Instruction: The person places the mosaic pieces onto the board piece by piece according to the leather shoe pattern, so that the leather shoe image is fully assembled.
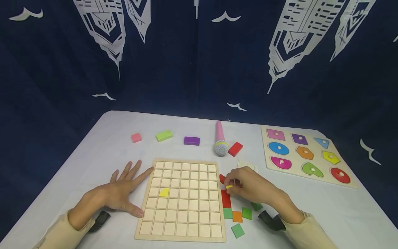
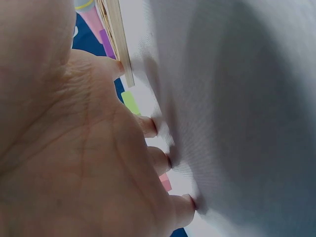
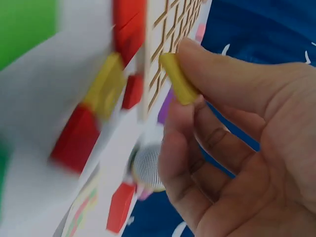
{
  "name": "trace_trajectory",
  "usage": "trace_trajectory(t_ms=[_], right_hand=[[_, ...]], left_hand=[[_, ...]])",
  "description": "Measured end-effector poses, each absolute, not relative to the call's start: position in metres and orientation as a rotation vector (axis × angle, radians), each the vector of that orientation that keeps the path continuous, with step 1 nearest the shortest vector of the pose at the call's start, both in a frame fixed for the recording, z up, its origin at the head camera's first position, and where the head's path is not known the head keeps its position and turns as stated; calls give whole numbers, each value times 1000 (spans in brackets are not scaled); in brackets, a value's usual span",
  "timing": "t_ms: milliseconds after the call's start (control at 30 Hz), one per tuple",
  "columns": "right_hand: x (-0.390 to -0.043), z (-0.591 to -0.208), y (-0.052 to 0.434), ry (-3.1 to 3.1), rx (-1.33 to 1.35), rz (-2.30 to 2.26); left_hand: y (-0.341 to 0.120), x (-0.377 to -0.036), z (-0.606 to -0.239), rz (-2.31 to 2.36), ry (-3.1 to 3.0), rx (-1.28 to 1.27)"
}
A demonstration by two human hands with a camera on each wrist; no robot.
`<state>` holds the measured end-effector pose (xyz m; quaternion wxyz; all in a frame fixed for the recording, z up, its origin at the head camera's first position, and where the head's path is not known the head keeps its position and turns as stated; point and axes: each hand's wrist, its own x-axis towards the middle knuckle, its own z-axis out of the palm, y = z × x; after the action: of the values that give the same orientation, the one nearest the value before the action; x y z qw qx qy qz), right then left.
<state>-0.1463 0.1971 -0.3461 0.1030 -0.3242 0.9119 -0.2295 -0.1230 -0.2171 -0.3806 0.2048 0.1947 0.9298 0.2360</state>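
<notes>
A wooden grid board (image 1: 180,239) lies on the white table, with one yellow tile (image 1: 163,192) in a cell left of its middle. My left hand (image 1: 121,192) is spread wide at the board's left side, index fingertip and thumb at its edge. Just beyond the right edge, my right hand (image 1: 253,185) pinches a small yellow tile (image 3: 178,79) with a curved side between thumb and fingers. Beneath that hand lie red tiles (image 1: 226,199) and another yellow tile (image 3: 106,85), partly hidden in the head view. Green tiles (image 1: 237,230) and an orange tile (image 1: 237,217) lie nearer the front.
Behind the board are a pink block (image 1: 136,137), a lime block (image 1: 164,135), a purple block (image 1: 191,140), a pink toy microphone (image 1: 219,133) and a red block (image 1: 235,149). A wooden shape puzzle (image 1: 270,165) lies at the right. A dark printed curtain (image 1: 192,76) hangs behind the table.
</notes>
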Motion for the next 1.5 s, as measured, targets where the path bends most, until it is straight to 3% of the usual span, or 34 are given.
trace_trajectory(t_ms=[867, 1067, 1500], right_hand=[[-162, -362, 89, 2540, -1097, -772], [-158, -364, 79, 2600, -1065, -675], [-124, -355, 84, 2743, -1273, -236]], left_hand=[[-219, -122, -384, 630, 2610, 548], [-219, -122, -385, 634, 2607, 541], [-217, -123, -383, 617, 2609, 537]])
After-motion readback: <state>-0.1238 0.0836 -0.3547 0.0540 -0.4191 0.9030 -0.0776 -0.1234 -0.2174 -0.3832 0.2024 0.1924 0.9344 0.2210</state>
